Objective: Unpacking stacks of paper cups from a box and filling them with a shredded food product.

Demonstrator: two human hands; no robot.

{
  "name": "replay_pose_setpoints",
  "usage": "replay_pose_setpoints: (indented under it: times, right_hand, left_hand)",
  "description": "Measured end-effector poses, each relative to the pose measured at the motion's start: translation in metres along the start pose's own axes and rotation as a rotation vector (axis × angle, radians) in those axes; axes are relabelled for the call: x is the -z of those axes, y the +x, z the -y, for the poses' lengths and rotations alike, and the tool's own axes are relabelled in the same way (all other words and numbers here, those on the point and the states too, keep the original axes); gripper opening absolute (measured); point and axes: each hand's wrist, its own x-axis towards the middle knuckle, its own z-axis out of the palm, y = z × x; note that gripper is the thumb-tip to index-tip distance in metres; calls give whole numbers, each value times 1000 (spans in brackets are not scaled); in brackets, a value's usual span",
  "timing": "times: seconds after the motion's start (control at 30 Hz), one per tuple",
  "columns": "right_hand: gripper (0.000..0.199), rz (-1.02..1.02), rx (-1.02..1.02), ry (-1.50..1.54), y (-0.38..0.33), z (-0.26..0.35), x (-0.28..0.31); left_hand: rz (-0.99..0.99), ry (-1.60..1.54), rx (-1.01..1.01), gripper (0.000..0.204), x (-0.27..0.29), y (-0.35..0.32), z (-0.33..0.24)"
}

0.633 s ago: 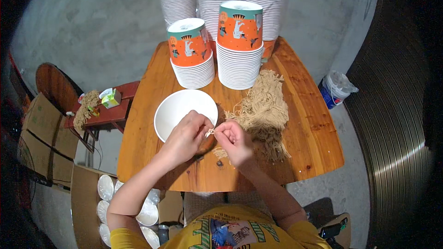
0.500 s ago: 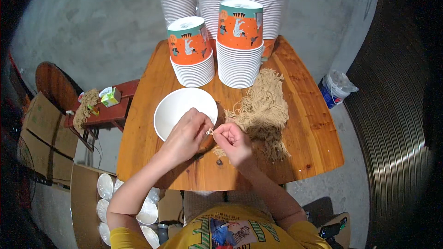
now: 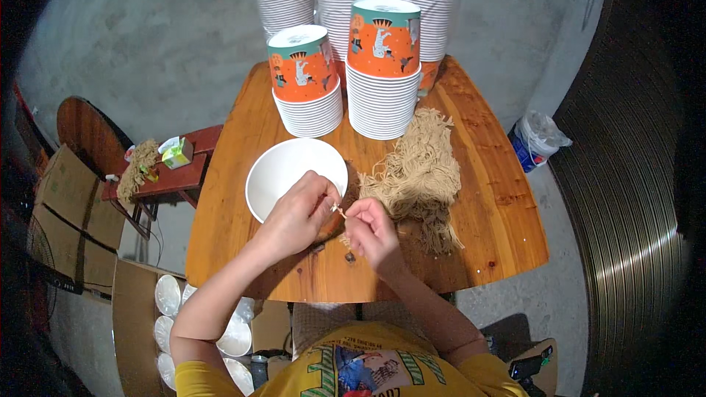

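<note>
The left hand [image 3: 296, 213] and right hand [image 3: 374, 235] pinch a short pale string [image 3: 337, 209] between their fingertips, seemingly tying or teasing it; next calls for a gentle pull. White bowl [image 3: 276, 169] just past the left fingers, tan yarn [image 3: 423, 173] past the right.

Yellow printed shirt [image 3: 375, 345], short sleeves [image 3: 200, 380], bare hands [image 3: 298, 213] [image 3: 373, 234].

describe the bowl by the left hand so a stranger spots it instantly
On the wooden table, find the shorter orange-and-green stack. The bowl is just on its near side, partly hidden by the left hand. Unlike that stack, it stands alone, its plain white inside showing.
</note>
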Motion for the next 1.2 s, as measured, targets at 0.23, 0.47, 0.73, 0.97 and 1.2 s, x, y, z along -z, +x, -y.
replay_pose_setpoints:
  times: [0.23,0.47,0.73,0.97,1.2]
  right_hand:
    - [11,-49,-99,58,10,6,-4]
    - [7,31,-124,-35,10,6,-4]
    - [9,-64,-57,-6,-2,-9,-16]
    - [9,-47,8,26,-14,-30,-22]
    - [8,-31,-107,-11,-27,-14,-27]
  left_hand:
    - [-5,-3,-71,6,0,0,5]
    - [-7,23,-74,5,-1,-1,5]
    - [-128,305,-148,9,-3,-3,-1]
    - [-172,318,-141,11,6,-3,8]
    - [-616,28,-70,7,-9,-55,0]
